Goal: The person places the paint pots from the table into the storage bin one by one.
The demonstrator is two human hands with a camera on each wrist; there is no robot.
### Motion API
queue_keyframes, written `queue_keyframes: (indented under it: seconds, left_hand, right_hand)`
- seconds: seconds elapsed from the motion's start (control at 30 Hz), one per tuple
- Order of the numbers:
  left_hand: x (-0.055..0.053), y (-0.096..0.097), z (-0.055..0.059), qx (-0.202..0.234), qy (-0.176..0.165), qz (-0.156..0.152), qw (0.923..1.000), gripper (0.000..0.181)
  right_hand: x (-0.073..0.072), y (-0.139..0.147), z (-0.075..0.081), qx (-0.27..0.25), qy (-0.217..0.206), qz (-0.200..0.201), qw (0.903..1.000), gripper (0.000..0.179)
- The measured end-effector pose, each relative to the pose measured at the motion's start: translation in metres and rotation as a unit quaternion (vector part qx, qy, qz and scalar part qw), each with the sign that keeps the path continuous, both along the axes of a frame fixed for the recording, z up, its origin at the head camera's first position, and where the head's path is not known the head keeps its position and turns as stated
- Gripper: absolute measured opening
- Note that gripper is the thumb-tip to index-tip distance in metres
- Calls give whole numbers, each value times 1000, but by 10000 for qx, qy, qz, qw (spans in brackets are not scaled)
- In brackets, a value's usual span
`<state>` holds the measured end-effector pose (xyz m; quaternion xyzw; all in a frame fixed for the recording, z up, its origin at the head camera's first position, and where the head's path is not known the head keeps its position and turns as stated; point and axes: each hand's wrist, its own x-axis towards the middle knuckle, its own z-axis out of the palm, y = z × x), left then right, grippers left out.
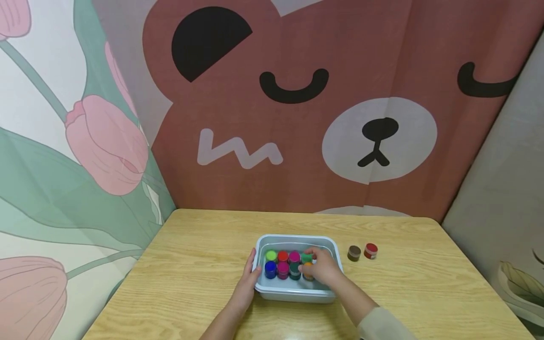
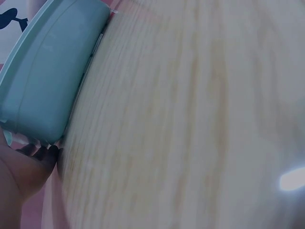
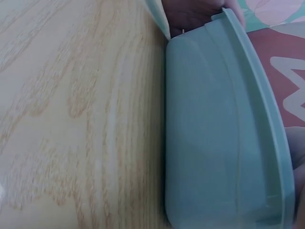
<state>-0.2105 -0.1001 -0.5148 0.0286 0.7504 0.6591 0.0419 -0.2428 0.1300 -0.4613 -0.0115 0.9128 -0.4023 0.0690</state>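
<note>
A light blue plastic tub (image 1: pixel 297 296) stands on the wooden table, holding two rows of small paint jars. The left hand (image 1: pixel 246 288) grips the tub's left side, thumb at the rim and fingers along the outer wall. Inside the tub, the right hand (image 1: pixel 322 268) has thumb and forefinger about a green paint jar (image 1: pixel 306 258) at the right end of the back row. Partly covered by that hand is an orange jar (image 1: pixel 309 275); a dark green jar (image 1: pixel 294 271) is by the thumb. In the right wrist view the tub wall (image 3: pixel 209 129) hides the right hand's fingers.
Right of the tub, a brown jar (image 1: pixel 354 253) and a red-lidded jar (image 1: pixel 371 250) stand on the table (image 1: pixel 204 255). Behind the table hangs a cloth (image 1: pixel 297 189) with a bear print; a tulip-print cloth (image 1: pixel 106 141) hangs at the left.
</note>
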Motion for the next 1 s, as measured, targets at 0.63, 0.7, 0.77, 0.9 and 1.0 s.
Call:
queue_keyframes:
  seconds: [0.63, 0.7, 0.77, 0.9, 1.0]
  left_hand:
    - [0, 0, -1, -10, -90, 32, 10000, 61]
    - [-1, -1, -1, 3, -89, 31, 10000, 61]
    - [-1, -1, -1, 13, -96, 33, 9999, 61]
    - [0, -1, -1, 9, -109, 41, 9999, 61]
    - [0, -1, -1, 6, -127, 38, 9999, 61]
  right_hand:
    - [5, 49, 28, -792, 511, -437, 9946, 49]
    - [5, 57, 28, -811, 648, -466, 9935, 51]
    - [5, 66, 27, -807, 722, -536, 9927, 52]
    - [2, 84, 23, -808, 746, -694, 9915, 53]
    - [-1, 98, 16, -749, 726, -809, 9913, 56]
